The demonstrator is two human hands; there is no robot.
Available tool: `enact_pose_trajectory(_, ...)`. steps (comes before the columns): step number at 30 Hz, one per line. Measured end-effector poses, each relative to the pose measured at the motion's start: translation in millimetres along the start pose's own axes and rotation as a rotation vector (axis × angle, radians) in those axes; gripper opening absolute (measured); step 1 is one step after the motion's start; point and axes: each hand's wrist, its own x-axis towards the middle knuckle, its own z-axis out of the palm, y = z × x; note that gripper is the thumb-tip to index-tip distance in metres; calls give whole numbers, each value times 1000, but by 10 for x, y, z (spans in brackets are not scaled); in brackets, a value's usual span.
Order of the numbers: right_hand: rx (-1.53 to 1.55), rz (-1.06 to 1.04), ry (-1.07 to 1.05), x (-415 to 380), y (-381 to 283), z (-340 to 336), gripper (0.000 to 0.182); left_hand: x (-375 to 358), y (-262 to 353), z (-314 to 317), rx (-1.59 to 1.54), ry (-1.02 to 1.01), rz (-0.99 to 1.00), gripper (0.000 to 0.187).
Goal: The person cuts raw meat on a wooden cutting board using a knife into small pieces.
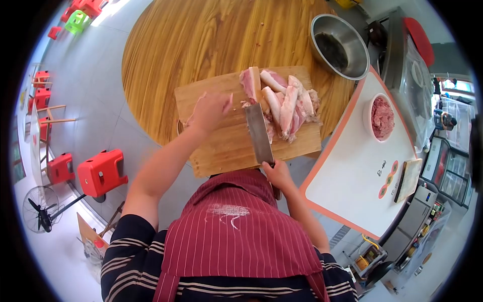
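Note:
My right hand (278,175) is closed around the handle of a cleaver (259,133), whose broad blade lies across the cutting board (221,156) beside the meat. On the board's left part, my left hand (210,111) is closed over a piece of meat (229,103); motion blurs it, and only pink edges show past the fingers. Thick strips of raw pork (288,110) with pale skin and fat are heaped on the right of the board. One slab (249,83) stands at the heap's left end, just above the blade tip. Small scraps lie near the blade.
Under the board is a round wooden table (201,40). A steel bowl (340,46) with dark contents stands at its far right. On a white table (347,166) to the right sits a white bowl (381,118) of minced meat. Red stools (102,172) and a fan (43,209) stand left.

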Motion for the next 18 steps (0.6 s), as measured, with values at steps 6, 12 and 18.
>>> enact_pose_trajectory(6, -124, -175, -24, -125, -202, -61, 26, -846, 34, 147, -145, 84, -161, 19)
enact_pose_trajectory(12, -421, -444, 23, -99, -354, 123, 31, -790, -57, 343, -133, 178, 5, 23)
enact_pose_trajectory(18, -566, -281, -94, 9, -414, 168, 29, -791, -138, 550, -53, 96, -61, 26)
